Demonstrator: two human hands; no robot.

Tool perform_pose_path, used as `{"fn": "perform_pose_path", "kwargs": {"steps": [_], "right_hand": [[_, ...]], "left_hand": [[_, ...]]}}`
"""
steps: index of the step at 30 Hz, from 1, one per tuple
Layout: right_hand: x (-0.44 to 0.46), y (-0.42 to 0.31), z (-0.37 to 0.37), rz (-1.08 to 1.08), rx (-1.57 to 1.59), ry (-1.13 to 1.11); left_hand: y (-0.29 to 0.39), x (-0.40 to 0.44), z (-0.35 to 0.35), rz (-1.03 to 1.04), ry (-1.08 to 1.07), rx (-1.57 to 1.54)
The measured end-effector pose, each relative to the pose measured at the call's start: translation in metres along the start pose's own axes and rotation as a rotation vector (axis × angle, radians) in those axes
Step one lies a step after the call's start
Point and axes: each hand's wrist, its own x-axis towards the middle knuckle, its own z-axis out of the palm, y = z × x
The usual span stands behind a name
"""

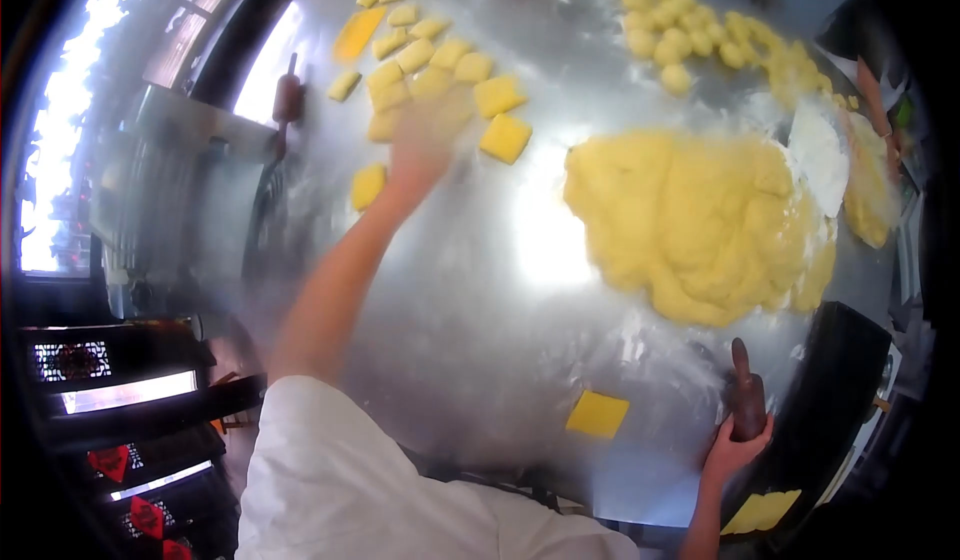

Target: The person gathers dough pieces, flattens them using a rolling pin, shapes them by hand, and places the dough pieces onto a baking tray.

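Observation:
My left hand reaches over a group of yellow dough pieces at the upper left of the steel table; its fingers are smeared by motion. A square yellow piece lies to its right and another to its left. At the lower right, my right hand is wrapped round a dark wooden rolling pin, whose handle points up and away. One flat yellow square lies on the table to the left of the pin.
A large mass of yellow dough spreads on the right of the metal table, with white flour beside it. Many small dough balls sit at the upper right. A second rolling pin lies at the upper left.

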Motion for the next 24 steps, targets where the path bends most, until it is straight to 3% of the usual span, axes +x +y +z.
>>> {"fn": "perform_pose_path", "kwargs": {"steps": [6, 9, 12, 15, 18, 22, 23, 24], "right_hand": [[0.000, -0.007, -0.001, 0.015, 0.005, 0.002], [0.000, 0.001, 0.002, -0.040, -0.012, 0.036], [0.000, 0.007, 0.005, -0.045, -0.021, 0.039], [-0.001, 0.006, 0.005, -0.017, -0.032, 0.030], [0.000, 0.000, 0.003, -0.034, -0.045, 0.034], [0.000, 0.009, 0.005, -0.086, -0.031, 0.058], [0.000, 0.012, 0.007, -0.082, -0.033, 0.056], [0.001, 0.015, 0.007, -0.078, -0.035, 0.055]], "left_hand": [[0.052, -0.016, 0.056, -0.280, -0.210, 0.107], [0.051, -0.009, 0.083, -0.399, -0.046, 0.107], [0.048, -0.008, 0.090, -0.429, 0.040, -0.321], [0.078, -0.026, 0.069, -0.484, -0.011, -0.563], [0.100, -0.062, 0.038, -0.528, -0.016, -0.593], [0.141, -0.146, -0.011, -0.571, -0.469, -0.694], [0.164, -0.152, -0.037, -0.660, -0.772, -0.767], [0.178, -0.177, -0.037, -0.699, -0.910, -0.854]]}}
